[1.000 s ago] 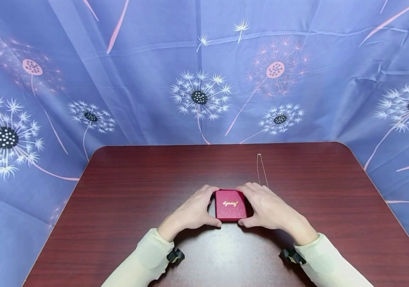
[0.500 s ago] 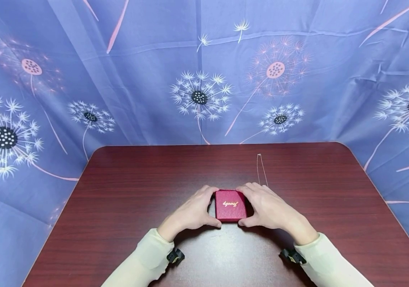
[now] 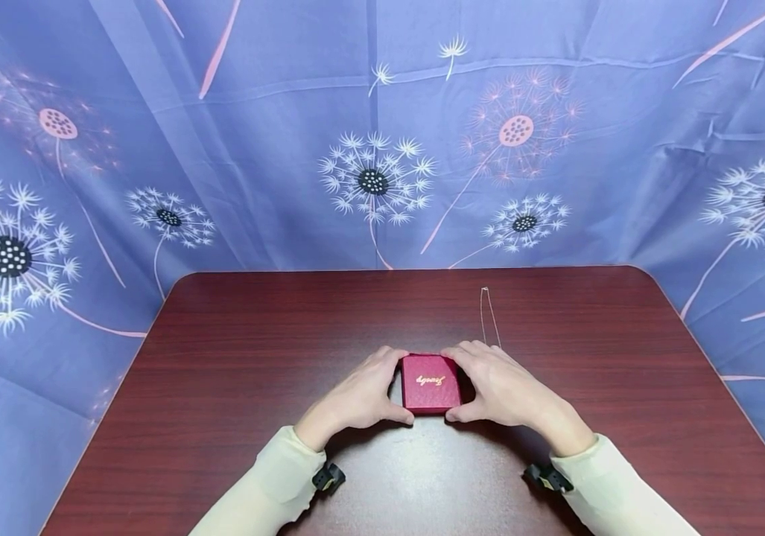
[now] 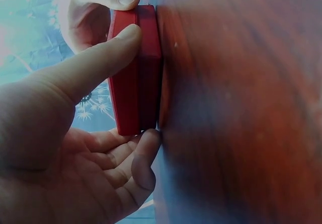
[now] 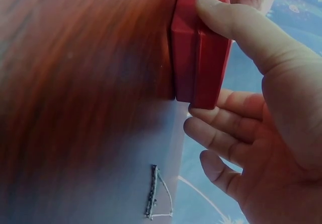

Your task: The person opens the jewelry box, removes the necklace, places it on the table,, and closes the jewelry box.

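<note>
A small red jewelry box [image 3: 432, 383] with gold lettering on its lid lies flat on the table, the lettering upside down in the head view. My left hand [image 3: 365, 391] grips its left side, thumb at the near edge and fingers at the far edge. From the other side my right hand [image 3: 499, 385] holds it the same way. Both wrist views show a seam between the box's lid [image 4: 123, 83] and base [image 4: 149, 78], with the thumbs against the near side. A thin chain necklace [image 3: 483, 313] lies beyond my right hand, its near end hidden by that hand in the head view.
The dark reddish wood table [image 3: 255, 335] has rounded far corners. Behind it hangs a blue curtain [image 3: 275, 149] with dandelion prints. In the right wrist view the chain [image 5: 160, 194] lies a short way from the right fingers.
</note>
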Action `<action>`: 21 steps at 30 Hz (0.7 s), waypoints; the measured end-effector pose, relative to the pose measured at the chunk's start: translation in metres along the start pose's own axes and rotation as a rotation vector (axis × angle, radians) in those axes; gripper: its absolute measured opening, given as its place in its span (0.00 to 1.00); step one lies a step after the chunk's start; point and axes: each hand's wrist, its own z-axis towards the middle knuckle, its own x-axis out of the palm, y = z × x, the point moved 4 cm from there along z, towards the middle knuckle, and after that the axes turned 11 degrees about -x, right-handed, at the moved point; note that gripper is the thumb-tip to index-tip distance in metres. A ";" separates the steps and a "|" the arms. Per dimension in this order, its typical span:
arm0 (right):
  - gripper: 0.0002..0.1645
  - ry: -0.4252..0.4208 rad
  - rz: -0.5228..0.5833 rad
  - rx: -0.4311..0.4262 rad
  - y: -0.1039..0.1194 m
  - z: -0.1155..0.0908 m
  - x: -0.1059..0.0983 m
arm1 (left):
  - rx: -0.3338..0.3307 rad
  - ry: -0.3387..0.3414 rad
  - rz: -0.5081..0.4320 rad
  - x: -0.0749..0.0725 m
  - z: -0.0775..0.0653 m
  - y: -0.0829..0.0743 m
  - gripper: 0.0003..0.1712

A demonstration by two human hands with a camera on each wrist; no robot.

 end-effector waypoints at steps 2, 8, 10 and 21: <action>0.55 -0.001 0.003 0.000 0.000 0.000 0.000 | -0.003 0.002 -0.003 -0.001 0.000 0.000 0.53; 0.55 -0.005 0.003 0.001 0.000 0.002 -0.001 | -0.008 0.005 -0.006 -0.002 0.000 0.000 0.53; 0.55 -0.006 0.002 0.001 0.000 0.003 -0.001 | -0.007 0.004 -0.005 -0.002 0.000 -0.001 0.53; 0.56 -0.008 0.009 -0.010 -0.001 0.002 0.002 | -0.020 0.001 0.000 0.000 0.002 0.002 0.55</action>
